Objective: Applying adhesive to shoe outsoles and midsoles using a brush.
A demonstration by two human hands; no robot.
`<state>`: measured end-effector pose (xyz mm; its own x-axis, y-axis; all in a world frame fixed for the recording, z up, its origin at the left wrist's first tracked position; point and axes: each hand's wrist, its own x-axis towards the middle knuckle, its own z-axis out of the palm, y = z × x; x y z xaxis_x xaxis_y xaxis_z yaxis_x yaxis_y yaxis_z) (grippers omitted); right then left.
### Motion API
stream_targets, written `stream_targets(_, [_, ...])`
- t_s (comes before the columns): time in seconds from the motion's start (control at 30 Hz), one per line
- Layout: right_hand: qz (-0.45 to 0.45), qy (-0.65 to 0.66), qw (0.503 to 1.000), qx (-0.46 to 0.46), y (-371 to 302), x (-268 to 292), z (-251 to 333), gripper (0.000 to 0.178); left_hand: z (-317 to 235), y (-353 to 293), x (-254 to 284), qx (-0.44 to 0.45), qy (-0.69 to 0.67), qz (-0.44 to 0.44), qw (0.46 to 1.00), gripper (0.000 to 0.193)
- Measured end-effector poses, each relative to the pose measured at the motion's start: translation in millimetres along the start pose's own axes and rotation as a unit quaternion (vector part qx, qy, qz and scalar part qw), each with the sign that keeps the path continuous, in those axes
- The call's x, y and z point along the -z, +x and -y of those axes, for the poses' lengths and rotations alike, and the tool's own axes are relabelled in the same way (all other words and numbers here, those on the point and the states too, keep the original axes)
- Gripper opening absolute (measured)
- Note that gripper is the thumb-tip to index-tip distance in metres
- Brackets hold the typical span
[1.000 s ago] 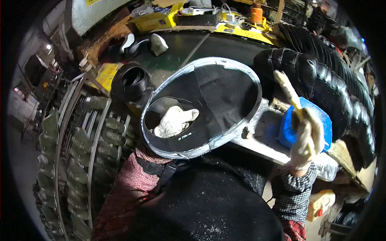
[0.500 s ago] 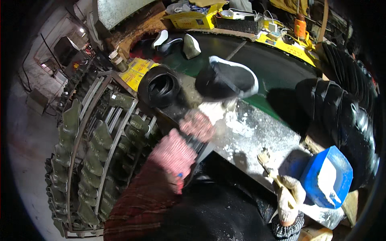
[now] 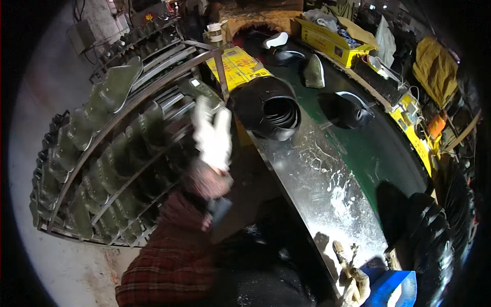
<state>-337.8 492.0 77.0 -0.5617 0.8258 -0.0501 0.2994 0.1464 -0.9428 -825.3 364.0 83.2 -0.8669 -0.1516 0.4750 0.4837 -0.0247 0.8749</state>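
Observation:
My left hand (image 3: 212, 138), in a whitish glove and blurred, reaches over the metal rack with its fingers stretched apart, holding nothing I can see. Just beyond the fingertips is an olive piece with a small white tag (image 3: 197, 87), which looks like a shoe upper. Low on the right, my gloved right hand (image 3: 356, 289) is closed around a brush (image 3: 341, 253), beside a blue container (image 3: 396, 289) cut off by the picture's edge. A black curved piece with a white edge (image 3: 353, 110) lies on the dark green belt.
Rows of olive pieces (image 3: 107, 176) hang on the rack (image 3: 140, 82). A rolled black stack (image 3: 266, 107) sits at the far end of the white-smeared board (image 3: 307, 169). Farther back are yellow boxes (image 3: 340, 43); black pieces (image 3: 427, 225) stand at the right.
My left hand has swung from the board to the rack. The black white-edged piece now lies farther off on the belt. My view has turned left; my right hand still holds the brush.

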Motion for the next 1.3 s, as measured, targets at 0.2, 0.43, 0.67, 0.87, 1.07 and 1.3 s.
stream_targets(0.2, [-0.074, 0.028, 0.995, 0.053, 9.8, -33.4, 4.4, 0.027, 85.0, 135.9, 23.4, 0.027, 0.154, 0.04, 0.987, 0.074])
stream_targets(0.43, [-0.051, 0.009, 0.997, 0.05, 14.3, -49.7, 17.4, 0.022, 167.4, 153.4, 69.5, 0.012, -0.107, 0.049, 0.993, 0.058])
stream_targets(0.67, [-0.03, -0.056, 0.992, 0.109, 16.4, -46.0, 31.2, 0.024, 108.2, 83.7, 177.2, 0.265, -0.394, 0.063, 0.878, 0.042])
stream_targets(0.87, [-0.097, -0.016, 0.989, 0.108, 12.4, -7.3, 44.4, 0.024, 5.6, -29.7, 204.6, 0.241, -0.28, 0.216, 0.904, 0.062])
stream_targets(1.07, [-0.458, -0.222, 0.808, 0.296, -15.7, 113.8, 51.9, 0.017, -62.2, -87.5, 119.2, 0.446, -0.446, 0.425, 0.649, 0.082])
stream_targets(1.3, [-0.386, -0.404, 0.828, 0.042, -50.5, 225.4, -23.5, 0.033, -93.4, -183.3, 39.8, 0.56, -0.376, 0.446, 0.588, 0.075])
